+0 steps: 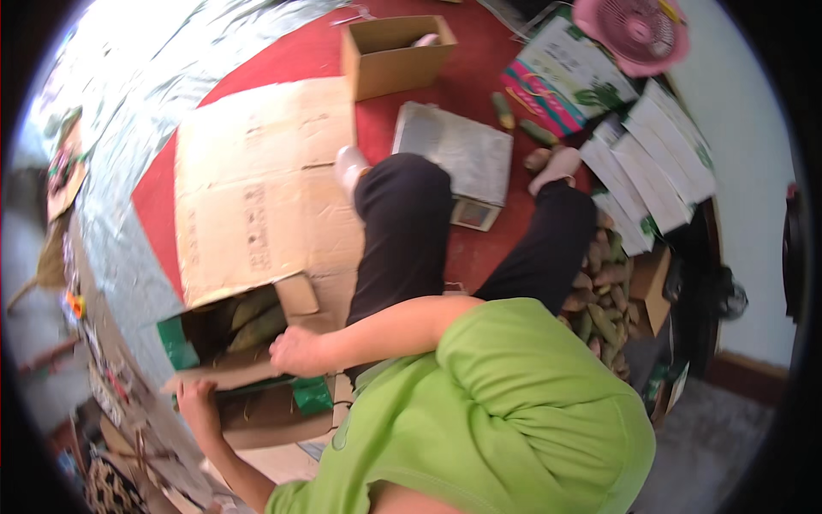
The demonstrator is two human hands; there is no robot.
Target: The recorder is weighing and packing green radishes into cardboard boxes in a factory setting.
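Note:
An opened cardboard box (199, 330) with green tape lies at my left. Long greenish-brown vegetables (257, 321) show inside it; their exact kind is unclear. Across its near side runs a cardboard flap (235, 374). My left hand (198, 401) has its fingers closed over the flap's left end. At the other end, my right hand (295, 351) is closed on the flap, my arm crossing in front of my body. Nearer to me is another brown cardboard panel (274, 418), with green tape beside it.
A flattened cardboard sheet (257, 197) covers the red floor covering (282, 60). A grey-topped box (458, 150) stands between my feet. To the right are piled vegetables (608, 300), white folded cartons (646, 163) and a pink fan (634, 30). An open brown box (398, 64) stands ahead.

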